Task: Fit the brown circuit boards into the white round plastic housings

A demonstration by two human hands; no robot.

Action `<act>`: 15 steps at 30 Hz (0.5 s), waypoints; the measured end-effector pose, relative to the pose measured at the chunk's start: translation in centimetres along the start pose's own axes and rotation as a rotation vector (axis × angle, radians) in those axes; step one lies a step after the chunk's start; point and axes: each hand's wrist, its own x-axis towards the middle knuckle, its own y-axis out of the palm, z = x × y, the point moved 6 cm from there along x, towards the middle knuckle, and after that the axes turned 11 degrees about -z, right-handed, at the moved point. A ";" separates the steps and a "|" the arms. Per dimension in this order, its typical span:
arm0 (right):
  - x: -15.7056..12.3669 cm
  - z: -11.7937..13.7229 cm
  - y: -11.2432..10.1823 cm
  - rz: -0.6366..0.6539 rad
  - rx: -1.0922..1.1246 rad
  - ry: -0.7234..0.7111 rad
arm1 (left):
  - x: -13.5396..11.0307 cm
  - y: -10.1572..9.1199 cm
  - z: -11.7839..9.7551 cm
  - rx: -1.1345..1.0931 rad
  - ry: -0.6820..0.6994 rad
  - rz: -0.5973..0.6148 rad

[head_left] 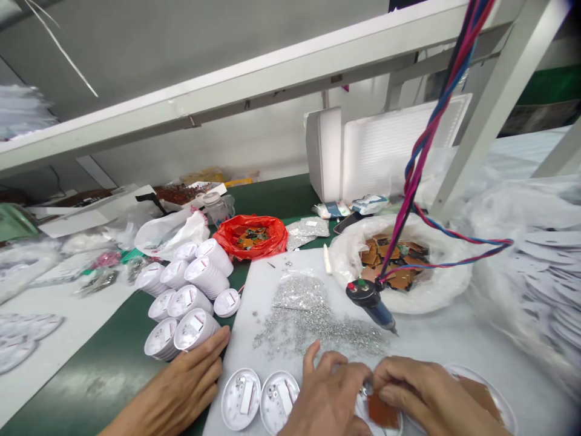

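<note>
My left hand [329, 396] and my right hand [424, 387] meet low in the view, fingers closed around a small silvery part [367, 387] at the edge of a brown circuit board [384, 410]. Beneath them lies a white round plastic casing [376, 421]. Two more casings [240, 399] with metal fittings stand left of my left hand. A heap of tiny silver metal parts [308, 318] lies beyond my hands on a white board [254, 303]. A blue-and-black electric screwdriver [372, 306] with red and blue wires lies above my right hand.
Another person's hand [186, 381] rests beside stacked white round covers [190, 290]. A white bag of brown boards [394, 260] sits at back right, and a red bag [249, 236] at back centre. A white shelf frame [227, 91] runs overhead.
</note>
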 end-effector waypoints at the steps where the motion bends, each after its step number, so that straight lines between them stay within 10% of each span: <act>1: 0.1 -0.1 0.4 -0.008 0.003 -0.028 | -0.1 0.1 0.0 -0.004 -0.002 -0.001; 15: 1.1 -1.1 2.3 -0.183 -0.146 -0.217 | -0.6 -1.2 -2.6 0.283 0.403 -0.554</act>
